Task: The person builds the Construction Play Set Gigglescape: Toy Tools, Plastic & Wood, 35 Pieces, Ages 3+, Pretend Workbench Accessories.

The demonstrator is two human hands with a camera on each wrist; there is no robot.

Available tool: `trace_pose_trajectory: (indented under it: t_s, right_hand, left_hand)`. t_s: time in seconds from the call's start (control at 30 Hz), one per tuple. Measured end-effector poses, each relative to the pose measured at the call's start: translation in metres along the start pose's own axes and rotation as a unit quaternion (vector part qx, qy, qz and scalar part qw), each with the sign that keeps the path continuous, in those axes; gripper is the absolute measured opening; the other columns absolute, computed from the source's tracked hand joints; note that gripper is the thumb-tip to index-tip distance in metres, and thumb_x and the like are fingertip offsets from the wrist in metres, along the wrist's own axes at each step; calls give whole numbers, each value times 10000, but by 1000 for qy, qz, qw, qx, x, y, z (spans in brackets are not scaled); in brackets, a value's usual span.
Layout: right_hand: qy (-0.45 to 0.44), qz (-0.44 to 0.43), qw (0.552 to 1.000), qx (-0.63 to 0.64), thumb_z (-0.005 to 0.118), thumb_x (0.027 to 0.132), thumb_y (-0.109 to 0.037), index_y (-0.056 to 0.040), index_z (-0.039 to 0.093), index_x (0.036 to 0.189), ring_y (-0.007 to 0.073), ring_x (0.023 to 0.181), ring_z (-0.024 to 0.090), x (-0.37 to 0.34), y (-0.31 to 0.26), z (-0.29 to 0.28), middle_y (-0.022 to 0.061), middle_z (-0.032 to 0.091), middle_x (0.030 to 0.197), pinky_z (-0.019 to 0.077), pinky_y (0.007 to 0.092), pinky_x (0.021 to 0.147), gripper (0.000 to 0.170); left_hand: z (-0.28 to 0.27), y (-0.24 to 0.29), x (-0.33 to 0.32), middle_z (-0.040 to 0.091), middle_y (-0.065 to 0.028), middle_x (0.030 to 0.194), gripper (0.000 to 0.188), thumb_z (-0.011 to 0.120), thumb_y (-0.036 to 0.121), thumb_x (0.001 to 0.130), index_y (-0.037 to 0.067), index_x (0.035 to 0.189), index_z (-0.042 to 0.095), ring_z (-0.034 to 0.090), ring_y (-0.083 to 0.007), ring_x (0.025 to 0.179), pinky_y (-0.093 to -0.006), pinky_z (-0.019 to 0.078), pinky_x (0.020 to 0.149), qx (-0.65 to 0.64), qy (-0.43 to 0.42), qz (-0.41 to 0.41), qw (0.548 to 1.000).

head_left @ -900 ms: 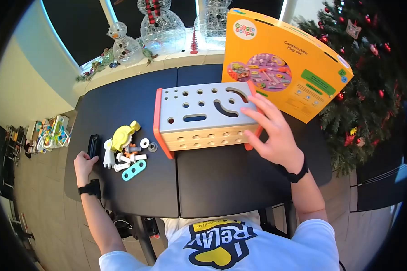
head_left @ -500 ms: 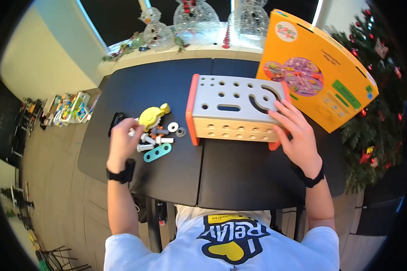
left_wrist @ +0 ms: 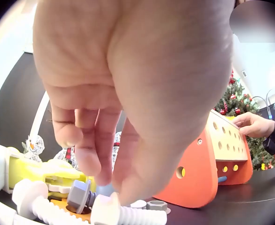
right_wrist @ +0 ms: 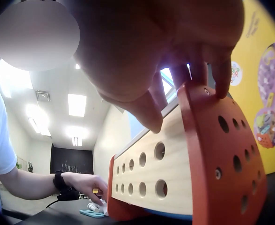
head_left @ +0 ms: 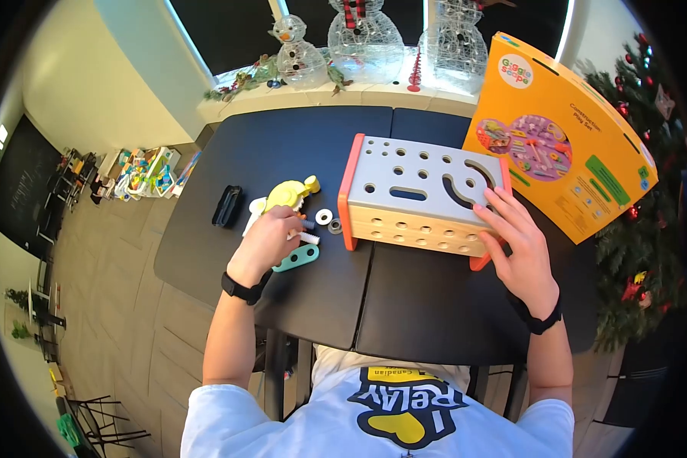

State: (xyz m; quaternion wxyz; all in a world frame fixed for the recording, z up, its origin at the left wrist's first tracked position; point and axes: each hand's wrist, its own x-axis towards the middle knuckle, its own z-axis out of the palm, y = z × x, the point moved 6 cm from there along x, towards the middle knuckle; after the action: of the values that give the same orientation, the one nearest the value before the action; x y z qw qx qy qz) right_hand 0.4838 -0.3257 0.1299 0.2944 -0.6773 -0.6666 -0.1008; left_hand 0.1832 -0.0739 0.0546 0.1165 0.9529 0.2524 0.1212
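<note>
My left hand (head_left: 265, 246) reaches down over a pile of toy parts, its fingers loosely bent. In the left wrist view its fingertips are right by a grey plastic bolt (left_wrist: 79, 194) and a white bolt (left_wrist: 105, 212); I cannot tell whether it holds one. A yellow toy saw (head_left: 284, 194) lies just beyond, a teal strip with holes (head_left: 296, 259) on the near side. My right hand (head_left: 525, 256) rests on the right end of a toy workbench (head_left: 419, 229), thumb against its wooden front, fingers spread over the grey top and red end panel.
A white washer (head_left: 318, 217) and a grey nut (head_left: 335, 227) lie between pile and workbench. Left of the pile is a black case (head_left: 227, 206). A large yellow box (head_left: 564, 137) stands behind the workbench, beside a decorated tree (head_left: 633, 252).
My left hand has moved right from the black case to the pile of parts, leaving the case on the table. The right hand has settled onto the workbench's right end. The head view has shifted.
</note>
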Motion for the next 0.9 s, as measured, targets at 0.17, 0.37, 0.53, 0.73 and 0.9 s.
trace_pose_trajectory:
  t_s: [0.17,0.37,0.53,0.73,0.9]
  right_hand:
    - [-20,-8,999,40,752,890,-65,-49,704,1278,370,1389,547,-2,5,-6,170,622,1439,480,447,1121,392]
    - [5,14,998,67,779,859,-74,-31,675,1308,383,1387,548,-1,16,-12,192,612,1445,469,445,1131,463]
    - [-5,48,990,131,823,823,-108,-2,654,1312,397,1370,568,-2,36,-19,222,604,1453,459,440,1139,527]
    - [-4,41,992,121,818,839,-116,4,676,1279,375,1405,543,-3,36,-18,221,622,1440,465,430,1137,477]
    - [-2,46,990,130,830,847,-142,20,679,1273,354,1400,551,-4,35,-16,209,630,1435,467,418,1137,480]
  left_hand:
    - [2,-1,-1,736,-138,1059,284,782,27,753,30,1037,770,682,-334,1048,-419,564,935,8,-42,-19,999]
    - [-4,6,1,731,-143,1024,322,815,91,736,20,1045,758,702,-336,980,-421,579,867,6,-39,-30,999]
    - [-49,41,9,698,-114,961,302,824,74,746,17,1030,744,717,-270,826,-355,585,758,-115,27,22,993]
    - [-109,111,35,702,-85,1020,354,896,46,720,18,1041,750,703,-204,814,-311,577,733,-185,46,160,969]
    - [-109,171,81,723,-95,987,298,899,83,757,7,1001,746,699,-190,809,-322,561,724,-209,69,218,951]
